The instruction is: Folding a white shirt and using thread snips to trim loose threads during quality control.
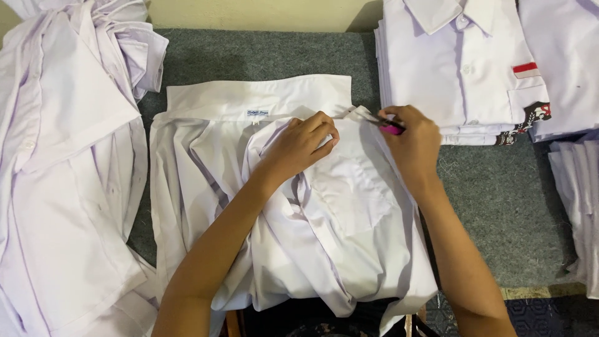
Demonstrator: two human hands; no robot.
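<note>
Head camera looks straight down on a white shirt [293,206] spread across the middle of a grey carpeted tabletop [499,200], its collar at twelve o'clock and its body rumpled toward six.

The shirt looks light, thin and limp; it should bunch and slide easily, so a firmer hold is likely at the collar band or along a stitched edge than in loose cloth.

The left hand [299,146] comes in from seven o'clock, forearm slanting up across the shirt. Its fingers are curled down and pinch a fold of cloth just below the collar, knuckles up.

The right hand [412,140] enters from five o'clock, forearm running up the shirt's right edge. It is closed on a small pink tool [392,129], whose tip points toward nine o'clock at the shirt's edge near the collar; what kind of tool it is cannot be told. The two hands sit near each other, apart, with the raised fold between them.

At nine o'clock lies a loose heap of white shirts [62,156]. At one o'clock stands a neat stack of folded shirts [462,68], the top one with a red and white patch above its pocket. More folded cloth [577,206] shows at three o'clock.
</note>
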